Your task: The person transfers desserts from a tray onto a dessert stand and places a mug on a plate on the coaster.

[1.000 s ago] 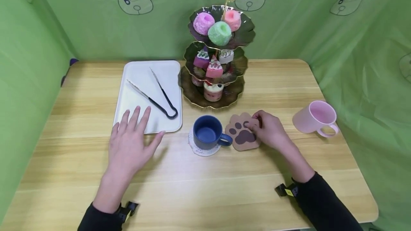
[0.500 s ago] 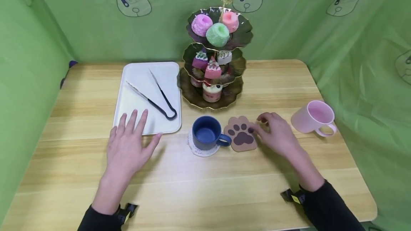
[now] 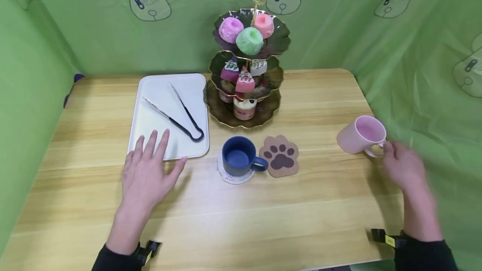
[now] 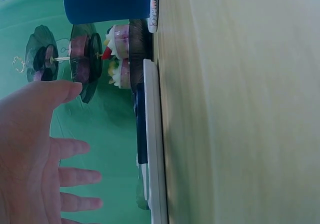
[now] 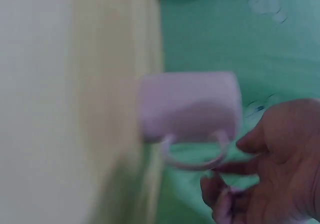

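At the right of the head view, my right hand (image 3: pixel 404 165) is beside the handle of a pink mug (image 3: pixel 357 137). In the right wrist view the thumb and index finger (image 5: pixel 235 167) stand apart near the handle, with the other fingers loosely bent; contact with the handle is hard to tell. My left hand (image 3: pixel 147 172) is spread with straight fingers over the front edge of a white tray (image 3: pixel 150 87), holding nothing. Tongs (image 3: pixel 180 124) with black handles lie on that tray. A dark blue mug (image 3: pixel 238 156) stands on a round patterned coaster (image 3: pixel 236 180).
Right of the blue mug lies a brown paw-shaped coaster (image 3: pixel 279 170). Behind the mug, a three-tier stand (image 3: pixel 273 106) carries several toy-like cakes. Green cloth (image 3: pixel 324 32) hangs around the wooden table (image 3: pixel 241 229).
My right hand has left the paw-shaped coaster and moved right to the pink mug's handle. The left hand stays near the tray. The head view has shifted slightly.
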A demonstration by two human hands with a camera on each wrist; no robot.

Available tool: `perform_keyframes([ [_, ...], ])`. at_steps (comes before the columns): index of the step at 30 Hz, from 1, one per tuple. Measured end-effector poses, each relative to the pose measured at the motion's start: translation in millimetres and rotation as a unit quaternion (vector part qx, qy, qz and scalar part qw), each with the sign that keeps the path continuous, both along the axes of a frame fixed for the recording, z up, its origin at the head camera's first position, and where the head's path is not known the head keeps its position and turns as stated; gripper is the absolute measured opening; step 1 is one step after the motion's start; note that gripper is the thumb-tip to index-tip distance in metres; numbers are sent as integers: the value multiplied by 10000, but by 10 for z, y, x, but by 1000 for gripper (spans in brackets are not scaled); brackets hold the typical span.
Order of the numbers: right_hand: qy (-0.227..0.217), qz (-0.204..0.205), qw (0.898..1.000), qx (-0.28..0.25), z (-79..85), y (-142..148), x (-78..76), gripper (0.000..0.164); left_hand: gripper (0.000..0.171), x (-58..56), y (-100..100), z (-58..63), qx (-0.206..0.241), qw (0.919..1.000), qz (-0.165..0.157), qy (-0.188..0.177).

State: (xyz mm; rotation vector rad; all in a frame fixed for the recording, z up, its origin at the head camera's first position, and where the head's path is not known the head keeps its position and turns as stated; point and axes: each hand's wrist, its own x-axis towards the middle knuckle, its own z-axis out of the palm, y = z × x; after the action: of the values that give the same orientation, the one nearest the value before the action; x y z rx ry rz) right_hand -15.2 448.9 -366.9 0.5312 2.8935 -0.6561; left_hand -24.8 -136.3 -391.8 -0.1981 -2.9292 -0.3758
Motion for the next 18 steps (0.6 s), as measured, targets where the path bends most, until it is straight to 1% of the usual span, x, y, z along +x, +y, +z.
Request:
perform_keyframes([
  [2,-128,58,9993,-357,-103,52,18,65,78,-1,3,0,-2,10000,-10,28],
  [4,-106,37,9943,-1064,-173,78,24,63,78,0,4,4,3,10000,-8,45],
  [5,-34,-1,9888,-1490,-196,89,29,59,78,1,5,5,5,10000,-9,51],
  [7,54,84,9741,-2259,-227,89,28,50,79,6,6,4,22,10000,-8,78],
  [9,54,220,9604,-2778,-231,51,25,43,79,11,6,1,30,9999,-9,98],
  [11,49,374,9583,-2833,-206,-36,31,43,79,15,8,-4,25,9999,-20,128],
  [13,75,530,9618,-2684,-163,-174,40,47,79,19,10,-9,0,9999,-30,143],
  [15,137,717,9624,-2617,-115,-334,55,50,78,24,11,-10,-31,9999,-28,149],
  [18,155,1039,9572,-2695,-53,-588,86,50,78,36,12,-9,-59,9999,-14,132],
])
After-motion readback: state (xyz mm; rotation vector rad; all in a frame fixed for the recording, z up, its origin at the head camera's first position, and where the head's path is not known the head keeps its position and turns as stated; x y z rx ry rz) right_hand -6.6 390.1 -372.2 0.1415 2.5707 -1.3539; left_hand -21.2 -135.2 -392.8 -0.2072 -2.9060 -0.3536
